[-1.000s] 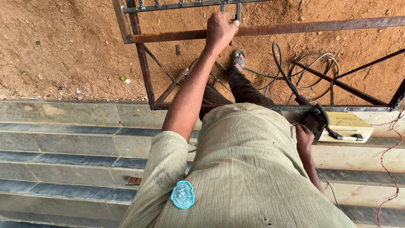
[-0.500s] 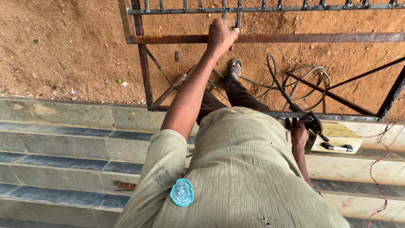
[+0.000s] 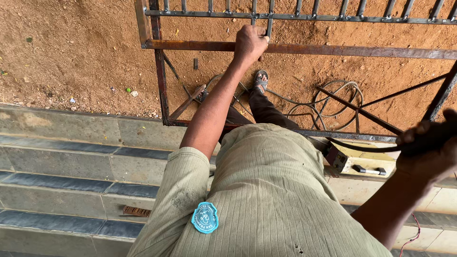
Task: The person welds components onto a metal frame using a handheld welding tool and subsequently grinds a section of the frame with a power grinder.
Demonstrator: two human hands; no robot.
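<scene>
Left hand (image 3: 249,44) closed on rusty gate rail (image 3: 333,49); right hand (image 3: 423,152), at 4 o'clock, grips black cable (image 3: 366,147); steady rail firmly.

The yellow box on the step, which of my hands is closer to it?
Right. Your right hand, gripping a black cable, hovers just beside the yellow box. Your left hand is far above it in the picture, clasped on the rusty gate bar.

Outdoor welding site, rusty iron grille (image 3: 304,48), welding machine (image 3: 364,164), dirt ground (image 3: 76,52), stone steps (image 3: 71,176)
</scene>
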